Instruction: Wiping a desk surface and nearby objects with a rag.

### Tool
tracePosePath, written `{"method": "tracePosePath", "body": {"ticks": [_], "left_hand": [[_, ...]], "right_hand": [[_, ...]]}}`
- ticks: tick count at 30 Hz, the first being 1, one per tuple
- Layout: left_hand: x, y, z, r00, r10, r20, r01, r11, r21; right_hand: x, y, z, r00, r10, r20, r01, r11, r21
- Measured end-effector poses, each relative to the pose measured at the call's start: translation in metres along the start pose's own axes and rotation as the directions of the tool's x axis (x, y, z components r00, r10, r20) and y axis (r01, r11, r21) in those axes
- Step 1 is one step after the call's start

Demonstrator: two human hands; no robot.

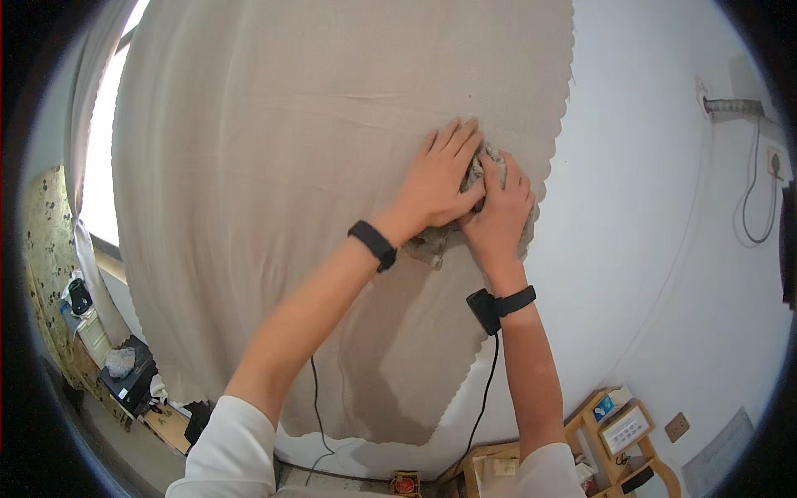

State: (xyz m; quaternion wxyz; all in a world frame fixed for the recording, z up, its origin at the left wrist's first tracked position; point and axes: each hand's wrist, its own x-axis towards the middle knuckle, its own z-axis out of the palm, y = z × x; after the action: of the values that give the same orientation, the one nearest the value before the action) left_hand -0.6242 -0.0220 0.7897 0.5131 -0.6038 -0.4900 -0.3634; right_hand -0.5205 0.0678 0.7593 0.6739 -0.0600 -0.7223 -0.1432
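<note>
Beige curtain (249, 158), scalloped right edge before white wall (631, 207), broad span leftward; near that edge my left hand (440, 183) lies flat, my right hand (501, 212) grasping grey cloth (428, 248)

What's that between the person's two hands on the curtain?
In the head view, a crumpled grayish cloth shows between the left hand and the right hand, poking out below them too.

Matt, softly creased cloth curtain (249, 166), rough-looking fabric bundle (428, 250), smooth matt wall (631, 207), wooden shelf unit (591, 425)
</note>
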Motion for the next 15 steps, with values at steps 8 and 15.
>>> {"method": "tracePosePath", "body": {"ticks": [8,15], "left_hand": [[0.04,-0.015,0.006,0.994,-0.106,-0.008,0.106,0.994,0.03],[0.034,-0.028,-0.002,0.992,-0.068,0.105,0.079,0.991,-0.105]], "right_hand": [[0.001,0.009,-0.001,1.0,-0.003,0.012,0.003,1.0,0.03],[0.0,0.004,-0.002,1.0,0.01,0.017,-0.011,1.0,0.027]]}}
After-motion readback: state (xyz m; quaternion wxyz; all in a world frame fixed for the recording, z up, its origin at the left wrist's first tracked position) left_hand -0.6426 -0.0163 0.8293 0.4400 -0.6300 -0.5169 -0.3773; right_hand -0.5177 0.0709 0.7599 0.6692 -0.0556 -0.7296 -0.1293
